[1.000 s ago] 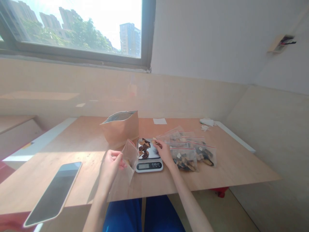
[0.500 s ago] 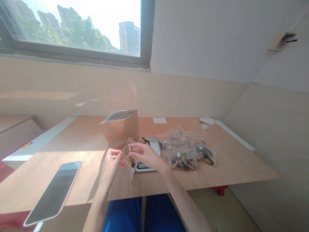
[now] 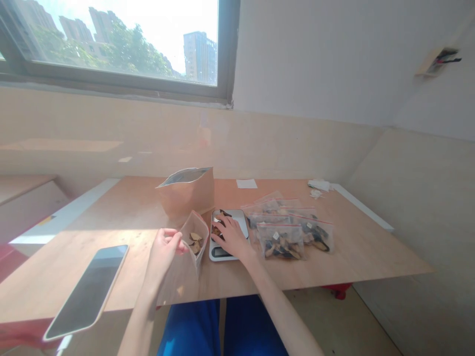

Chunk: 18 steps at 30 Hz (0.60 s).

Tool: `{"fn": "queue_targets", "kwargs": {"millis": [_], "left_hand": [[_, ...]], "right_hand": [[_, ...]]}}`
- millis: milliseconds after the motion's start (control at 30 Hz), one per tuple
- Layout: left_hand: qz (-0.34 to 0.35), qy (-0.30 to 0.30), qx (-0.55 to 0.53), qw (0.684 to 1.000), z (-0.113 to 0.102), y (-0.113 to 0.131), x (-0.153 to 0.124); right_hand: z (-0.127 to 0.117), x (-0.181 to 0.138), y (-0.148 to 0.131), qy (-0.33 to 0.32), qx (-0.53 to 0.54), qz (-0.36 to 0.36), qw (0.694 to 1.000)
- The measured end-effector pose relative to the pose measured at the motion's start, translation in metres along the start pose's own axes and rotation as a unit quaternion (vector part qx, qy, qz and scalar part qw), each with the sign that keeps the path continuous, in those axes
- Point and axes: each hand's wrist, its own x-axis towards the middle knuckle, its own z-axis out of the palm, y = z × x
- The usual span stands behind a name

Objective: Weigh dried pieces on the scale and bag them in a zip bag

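Note:
My left hand (image 3: 168, 243) pinches the left edge of a clear zip-lock bag (image 3: 204, 228), whose mouth gapes open. Inside it lie a few dried brown slices (image 3: 195, 242) with dark rims. To the right of the bag is a white kitchen scale (image 3: 240, 220) with more dried slices (image 3: 224, 213) on its plate. My right hand (image 3: 233, 238) reaches over the scale with its fingers spread, touching or just above these slices; its fingertips partly cover them. Behind the bag stands an open brown paper pouch (image 3: 187, 195) with a silvery lining.
Several sealed zip-lock bags (image 3: 281, 241) of dried slices are piled right of the scale. A smartphone (image 3: 89, 291) lies at the table's front left. A white card (image 3: 247, 184) and crumpled white tissue (image 3: 318, 186) are at the back, below the tiled wall.
My right hand has moved from the bag's mouth to the slices on the scale and its fingers have spread. The bag now gapes wider, while my left hand keeps its pinch.

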Motion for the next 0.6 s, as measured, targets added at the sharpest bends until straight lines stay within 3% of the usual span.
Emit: {"fn": "queue_targets", "kwargs": {"millis": [133, 433, 600], "left_hand": [[0.012, -0.004, 0.011, 1.0, -0.001, 0.002, -0.003], [0.012, -0.011, 0.025, 1.0, 0.002, 0.001, -0.001], [0.027, -0.018, 0.033, 0.999, 0.001, 0.005, -0.005]], "right_hand": [[0.001, 0.006, 0.007, -0.032, -0.041, -0.005, 0.999], [0.002, 0.011, 0.012, -0.014, -0.12, -0.044, 0.992], [-0.001, 0.012, 0.015, -0.016, -0.14, -0.013, 0.99]]}}
